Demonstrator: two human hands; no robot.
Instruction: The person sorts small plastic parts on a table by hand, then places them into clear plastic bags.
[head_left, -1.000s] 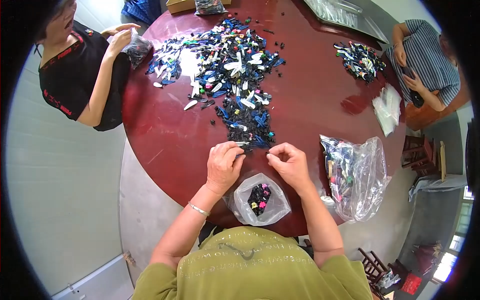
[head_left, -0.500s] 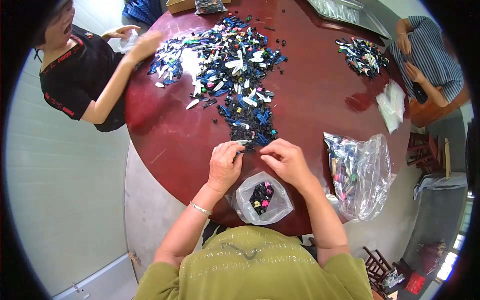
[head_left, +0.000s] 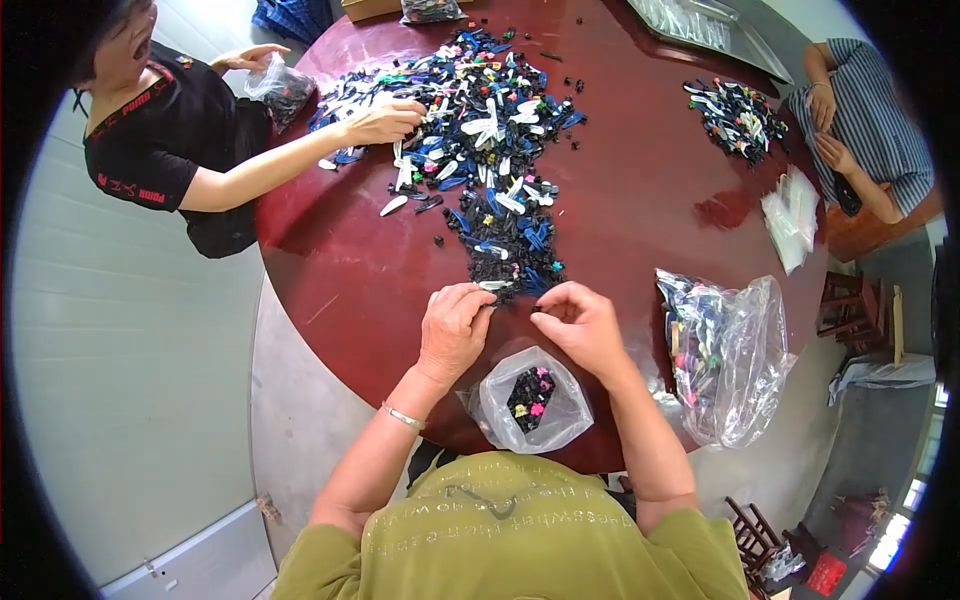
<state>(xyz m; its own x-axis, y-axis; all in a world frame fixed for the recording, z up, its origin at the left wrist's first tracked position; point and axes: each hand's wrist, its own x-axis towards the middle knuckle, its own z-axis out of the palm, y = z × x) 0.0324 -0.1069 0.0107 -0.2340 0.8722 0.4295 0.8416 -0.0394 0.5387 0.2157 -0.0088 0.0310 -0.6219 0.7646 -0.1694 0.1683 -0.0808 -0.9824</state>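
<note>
At the near end of the pile of hair clips [head_left: 505,235] on the bench [head_left: 640,200], the left hand [head_left: 452,332] bends beside a white clip [head_left: 489,286]; what its grip holds, I cannot tell. The right hand [head_left: 588,332] pinches a small black piece [head_left: 538,309], the open plastic bag [head_left: 567,415] sitting between the forearms.

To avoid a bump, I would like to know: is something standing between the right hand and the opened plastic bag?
Nothing visible does; only bare tabletop lies between the right hand and the opened plastic bag.
</note>
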